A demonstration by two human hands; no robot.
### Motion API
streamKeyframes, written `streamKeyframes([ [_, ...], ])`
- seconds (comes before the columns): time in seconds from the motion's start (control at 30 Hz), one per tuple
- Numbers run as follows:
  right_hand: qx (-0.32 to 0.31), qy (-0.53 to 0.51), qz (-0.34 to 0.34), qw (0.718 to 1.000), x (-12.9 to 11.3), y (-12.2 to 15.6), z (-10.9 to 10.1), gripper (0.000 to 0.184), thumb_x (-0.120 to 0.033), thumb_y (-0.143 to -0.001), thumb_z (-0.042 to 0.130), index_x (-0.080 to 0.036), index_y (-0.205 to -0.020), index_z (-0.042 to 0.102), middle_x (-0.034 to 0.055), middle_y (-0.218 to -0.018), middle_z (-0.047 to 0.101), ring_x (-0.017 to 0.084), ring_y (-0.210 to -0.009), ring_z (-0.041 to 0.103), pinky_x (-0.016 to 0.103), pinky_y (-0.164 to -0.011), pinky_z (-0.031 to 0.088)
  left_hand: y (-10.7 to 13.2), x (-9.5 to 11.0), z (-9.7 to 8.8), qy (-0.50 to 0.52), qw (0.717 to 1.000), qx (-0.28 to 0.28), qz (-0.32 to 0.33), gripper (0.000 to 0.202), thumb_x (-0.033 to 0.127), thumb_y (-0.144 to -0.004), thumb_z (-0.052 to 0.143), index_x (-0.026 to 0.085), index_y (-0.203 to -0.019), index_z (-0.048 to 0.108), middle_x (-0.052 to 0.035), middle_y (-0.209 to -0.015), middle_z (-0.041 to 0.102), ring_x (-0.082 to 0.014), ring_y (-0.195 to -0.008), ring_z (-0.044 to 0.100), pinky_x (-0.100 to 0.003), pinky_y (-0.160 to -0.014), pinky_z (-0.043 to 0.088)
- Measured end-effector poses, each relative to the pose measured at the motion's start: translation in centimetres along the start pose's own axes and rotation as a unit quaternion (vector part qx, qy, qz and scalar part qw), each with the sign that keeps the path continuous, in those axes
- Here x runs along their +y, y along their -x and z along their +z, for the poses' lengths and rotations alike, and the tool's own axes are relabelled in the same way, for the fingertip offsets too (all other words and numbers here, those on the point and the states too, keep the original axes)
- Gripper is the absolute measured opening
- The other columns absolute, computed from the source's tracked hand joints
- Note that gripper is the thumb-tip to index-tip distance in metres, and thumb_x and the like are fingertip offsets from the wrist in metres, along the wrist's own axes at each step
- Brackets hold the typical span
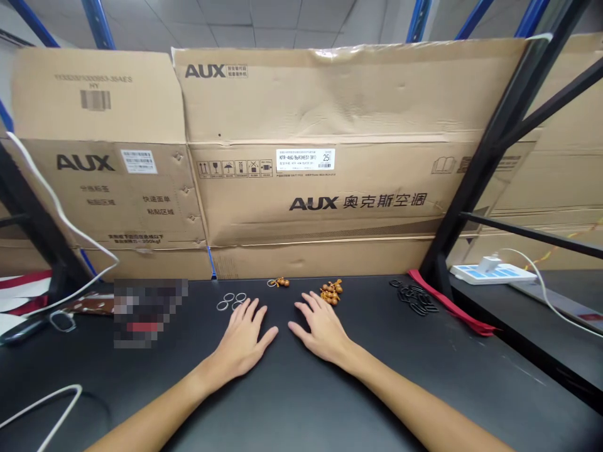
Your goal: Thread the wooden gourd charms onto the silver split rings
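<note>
My left hand (245,339) lies palm down on the black table (277,402), fingers spread, holding nothing. Several silver split rings (228,298) lie just beyond its fingertips, one of them partly hidden by the fingers. Also flat with spread fingers, my right hand (323,326) rests to the right. Its fingertips are next to a small pile of brown wooden gourd-shaped pendants (331,292) with orange cords; I cannot tell if they touch. Farther back, between the hands, sits one pendant with a ring, a keychain (279,283).
Black oval links (417,297) lie in a heap at right, near a red strap (452,304). Cardboard boxes (306,220) wall off the back. A black metal frame post (475,169) and a white power strip (492,272) stand right. Glasses (63,321) and a white cable (61,213) are left.
</note>
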State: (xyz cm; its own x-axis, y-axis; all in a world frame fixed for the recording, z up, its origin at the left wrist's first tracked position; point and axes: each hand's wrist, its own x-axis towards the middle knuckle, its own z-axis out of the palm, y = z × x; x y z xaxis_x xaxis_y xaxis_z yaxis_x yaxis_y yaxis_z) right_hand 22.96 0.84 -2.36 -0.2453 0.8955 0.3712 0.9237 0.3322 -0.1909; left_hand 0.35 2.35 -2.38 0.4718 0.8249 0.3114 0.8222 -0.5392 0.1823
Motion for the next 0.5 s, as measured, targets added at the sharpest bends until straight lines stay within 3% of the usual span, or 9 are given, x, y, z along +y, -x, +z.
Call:
streamKeyframes([
  [0.1, 0.056, 0.086, 0.067, 0.992, 0.6, -0.4, 0.0, 0.052, -0.048, -0.089, 0.046, -0.012, -0.125, 0.055, 0.0181, -0.138, 0.044, 0.035, -0.132, 0.030, 0.047, -0.106, 0.026, 0.0, 0.1, 0.1, -0.019, 0.999, -0.009, -0.038, 0.069, 0.059, -0.090, 0.037, 0.005, -0.131, 0.049, -0.0229, -0.142, 0.040, -0.0379, -0.136, 0.027, -0.055, -0.109, 0.025],
  [0.23, 0.052, 0.123, 0.101, 0.986, 0.6, -0.6, -0.2, 0.044, -0.045, -0.089, 0.047, -0.011, -0.114, 0.060, 0.0198, -0.123, 0.054, 0.036, -0.114, 0.045, 0.046, -0.091, 0.038, 0.2, 0.7, -1.1, 0.022, 0.997, -0.042, 0.061, 0.049, 0.047, -0.093, 0.040, 0.014, -0.127, 0.053, -0.0150, -0.140, 0.045, -0.0299, -0.133, 0.037, -0.047, -0.110, 0.032],
  [0.37, 0.035, 0.060, 0.010, 0.998, 0.0, -0.3, -0.2, 0.027, -0.029, -0.092, 0.044, -0.015, -0.106, 0.062, 0.0145, -0.107, 0.060, 0.028, -0.100, 0.051, 0.041, -0.085, 0.042, 0.4, 1.3, -2.0, 0.094, 0.982, -0.025, 0.160, 0.031, 0.033, -0.093, 0.046, 0.023, -0.122, 0.055, -0.0071, -0.137, 0.050, -0.0218, -0.125, 0.047, -0.038, -0.106, 0.040],
  [0.5, 0.023, -0.063, -0.126, 0.990, -0.5, 0.1, -0.2, 0.028, -0.015, -0.089, 0.043, -0.017, -0.114, 0.055, 0.0102, -0.107, 0.059, 0.023, -0.096, 0.052, 0.037, -0.083, 0.045, 0.3, 1.2, -1.5, 0.082, 0.987, 0.019, 0.136, 0.035, 0.031, -0.091, 0.051, 0.020, -0.124, 0.052, -0.0113, -0.134, 0.051, -0.0256, -0.124, 0.048, -0.044, -0.105, 0.041],
])
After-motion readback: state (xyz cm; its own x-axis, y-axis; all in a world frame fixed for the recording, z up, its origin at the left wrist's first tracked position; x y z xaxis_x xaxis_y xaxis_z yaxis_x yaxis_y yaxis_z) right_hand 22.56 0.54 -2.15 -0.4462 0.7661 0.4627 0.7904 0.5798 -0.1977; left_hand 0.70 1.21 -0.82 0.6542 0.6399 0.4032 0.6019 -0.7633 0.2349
